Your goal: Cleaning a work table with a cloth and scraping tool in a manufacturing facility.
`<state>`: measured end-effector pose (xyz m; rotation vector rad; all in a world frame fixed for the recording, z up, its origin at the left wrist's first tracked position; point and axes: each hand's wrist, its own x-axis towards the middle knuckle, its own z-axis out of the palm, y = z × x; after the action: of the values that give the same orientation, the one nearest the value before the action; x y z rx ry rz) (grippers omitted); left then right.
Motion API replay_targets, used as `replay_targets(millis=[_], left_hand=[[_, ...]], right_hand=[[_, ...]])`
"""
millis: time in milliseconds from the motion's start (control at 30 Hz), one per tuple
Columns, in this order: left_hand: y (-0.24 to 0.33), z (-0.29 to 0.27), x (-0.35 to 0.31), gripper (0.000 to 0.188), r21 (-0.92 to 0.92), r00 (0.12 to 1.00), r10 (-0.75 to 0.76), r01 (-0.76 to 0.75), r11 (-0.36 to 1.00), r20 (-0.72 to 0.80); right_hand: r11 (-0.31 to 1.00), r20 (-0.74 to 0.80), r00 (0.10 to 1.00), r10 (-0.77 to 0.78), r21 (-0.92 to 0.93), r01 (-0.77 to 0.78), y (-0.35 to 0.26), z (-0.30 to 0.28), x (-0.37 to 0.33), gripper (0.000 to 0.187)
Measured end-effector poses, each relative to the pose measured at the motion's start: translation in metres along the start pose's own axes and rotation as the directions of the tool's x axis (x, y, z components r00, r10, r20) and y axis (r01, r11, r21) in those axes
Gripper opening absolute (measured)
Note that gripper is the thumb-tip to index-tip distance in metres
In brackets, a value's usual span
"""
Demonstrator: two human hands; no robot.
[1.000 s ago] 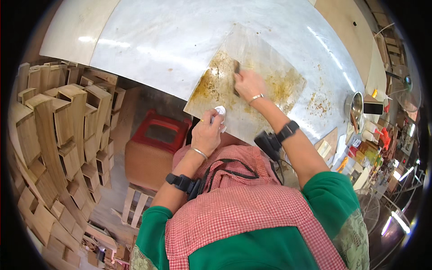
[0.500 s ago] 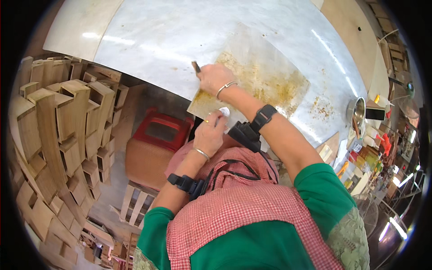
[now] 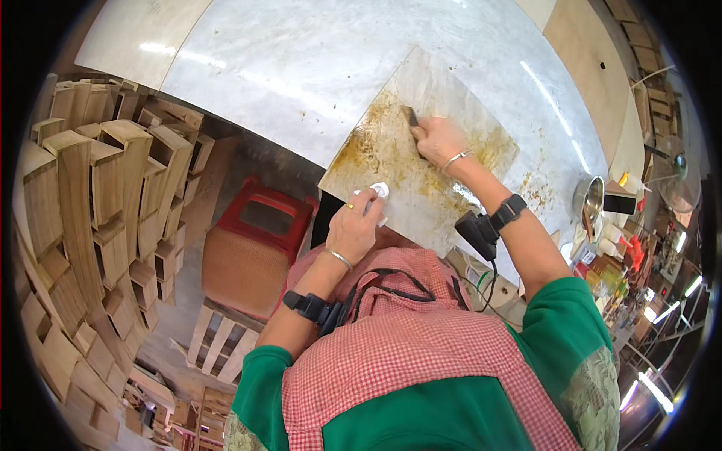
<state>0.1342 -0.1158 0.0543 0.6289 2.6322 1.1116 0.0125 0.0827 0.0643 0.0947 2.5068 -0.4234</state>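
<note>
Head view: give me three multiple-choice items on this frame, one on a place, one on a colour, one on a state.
1. Where does the right hand rest?
A. on the stained panel
B. on the red stool
C. on the metal pot

2. What colour is the stool's frame?
A. blue
B. red
C. white

3. How is the left hand?
A. open and empty
B. closed on a small white object at the panel's near edge
C. out of view

Answers: 1 A, the right hand's grip on a dark tool lies on the panel; 2 B, its rim is red; 3 B, fingers curl around the white object.

One board, one brush, one stool
</note>
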Motion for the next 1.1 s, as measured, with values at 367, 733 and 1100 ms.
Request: replay_targets(millis=[367,733,1100], left_hand=[[0.001,0.002,0.000,0.022,0.014,1.000,0.003,-0.003,1.000,-0.022],[-0.007,0.008,-0.019,0.019,-0.040,0.996,-0.031,0.028,0.999,-0.089],[-0.049,0.001,-0.020,0.019,-0.764,0.609,-0.793,0.521,0.381,0.021]], right_hand=[[0.999,0.063,0.998,0.008,-0.035,-0.006,-0.023,-0.020,0.015,0.022],[1.000,0.008,1.000,0.017,0.019,-0.018,-0.016,0.021,-0.036,0.026],[0.996,-0.070,0.996,-0.046,0.075,0.051,-0.015,0.055,-0.054,0.033]])
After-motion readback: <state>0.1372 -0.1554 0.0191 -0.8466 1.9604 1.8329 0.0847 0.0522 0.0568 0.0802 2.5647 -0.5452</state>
